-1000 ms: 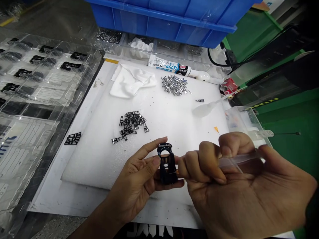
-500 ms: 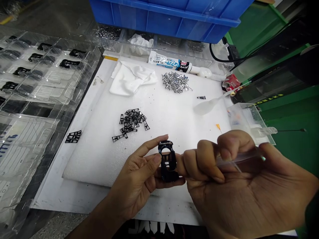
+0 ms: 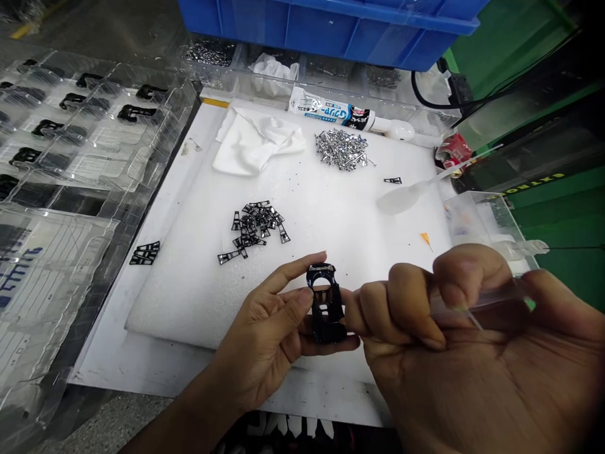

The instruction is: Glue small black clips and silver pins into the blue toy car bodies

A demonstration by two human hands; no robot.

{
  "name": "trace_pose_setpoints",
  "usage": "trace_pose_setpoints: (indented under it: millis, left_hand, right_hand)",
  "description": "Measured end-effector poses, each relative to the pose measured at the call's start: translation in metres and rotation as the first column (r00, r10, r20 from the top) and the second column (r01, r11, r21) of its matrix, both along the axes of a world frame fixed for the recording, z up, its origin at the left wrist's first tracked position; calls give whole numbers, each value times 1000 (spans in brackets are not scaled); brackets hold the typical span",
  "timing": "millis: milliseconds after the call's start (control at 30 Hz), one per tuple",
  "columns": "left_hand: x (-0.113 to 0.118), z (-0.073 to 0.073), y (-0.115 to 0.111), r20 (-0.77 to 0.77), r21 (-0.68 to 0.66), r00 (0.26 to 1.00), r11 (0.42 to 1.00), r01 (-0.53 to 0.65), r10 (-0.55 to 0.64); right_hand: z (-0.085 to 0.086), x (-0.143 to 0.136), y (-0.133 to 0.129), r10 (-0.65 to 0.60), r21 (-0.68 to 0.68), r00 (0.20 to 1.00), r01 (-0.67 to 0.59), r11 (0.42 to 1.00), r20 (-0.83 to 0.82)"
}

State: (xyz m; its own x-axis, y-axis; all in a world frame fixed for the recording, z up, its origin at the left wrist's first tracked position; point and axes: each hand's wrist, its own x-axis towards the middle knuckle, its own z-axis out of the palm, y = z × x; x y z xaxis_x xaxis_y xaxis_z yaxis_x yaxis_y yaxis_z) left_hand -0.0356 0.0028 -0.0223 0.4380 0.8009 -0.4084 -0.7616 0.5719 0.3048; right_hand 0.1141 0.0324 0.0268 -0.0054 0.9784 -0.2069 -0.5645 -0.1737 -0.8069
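Observation:
In the head view, my left hand (image 3: pixel 269 328) grips a glossy black plastic part (image 3: pixel 326 318) between thumb and fingers. The part stands upright, with a round hole near its top and small slots below. Closed around a translucent plastic tube (image 3: pixel 491 299) is my right hand (image 3: pixel 454 340), its fingertips beside the black part's right edge. The ends of the tube are hidden by my fingers. Behind my hands, on the white foam sheet (image 3: pixel 170 302), lies a pile of small black frame pieces (image 3: pixel 258 224). A heap of tiny shiny metal parts (image 3: pixel 343 149) lies farther back.
Clear trays (image 3: pixel 113 154) with black parts stand at left. On the foam lie a white cloth (image 3: pixel 255 145), a glue tube (image 3: pixel 331 112), a translucent dropper (image 3: pixel 406 197) and an orange tip (image 3: pixel 426 239). Behind is a blue crate (image 3: pixel 326 31); a clear box (image 3: pixel 486 214) sits at right.
The whole view has shifted, so the foam and hands appear slightly farther right. Both hands keep their hold, and the black part stays in nearly the same pose.

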Motion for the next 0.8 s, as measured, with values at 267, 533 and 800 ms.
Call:
trace_pose_setpoints:
  millis: [267, 533, 800]
  left_hand:
    - [1, -1, -1, 16, -4, 1000, 1000, -9, 9]
    - [1, -1, -2, 19, 4, 1000, 1000, -5, 5]
    - [1, -1, -1, 15, 4, 1000, 1000, -3, 3]
  right_hand:
    - [0, 2, -3, 9, 26, 1000, -10, 1000, 28]
    - [0, 2, -1, 21, 24, 1000, -21, 999, 5]
    - [2, 0, 1, 9, -33, 1000, -10, 999, -13]
